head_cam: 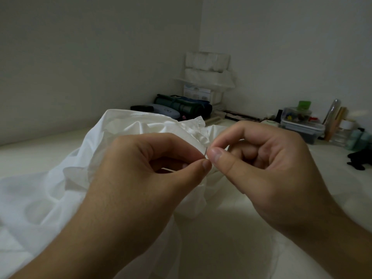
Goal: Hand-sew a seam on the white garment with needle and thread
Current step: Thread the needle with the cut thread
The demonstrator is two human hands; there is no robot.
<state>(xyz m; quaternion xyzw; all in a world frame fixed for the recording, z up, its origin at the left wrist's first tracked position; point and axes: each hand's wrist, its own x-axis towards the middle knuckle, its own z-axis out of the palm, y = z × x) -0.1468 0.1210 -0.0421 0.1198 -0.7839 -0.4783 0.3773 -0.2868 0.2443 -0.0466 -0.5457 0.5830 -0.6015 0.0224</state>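
Observation:
The white garment (60, 178) lies crumpled across the pale table, with a ruffled edge (193, 127) raised toward the middle. My left hand (141, 178) pinches a fold of the fabric between thumb and forefinger. My right hand (267, 168) pinches a thin metal needle (206, 153) between thumb and forefinger, right against the left fingertips. Only a short tip of the needle shows above the fingers. The thread is too fine to make out.
In the far corner stands a stack of white packets (207, 71) with a rolled green case (181, 105) and a glasses case (165, 110). A clear plastic box (302, 125), bottles (342, 133) and a black object (360, 160) sit at the right.

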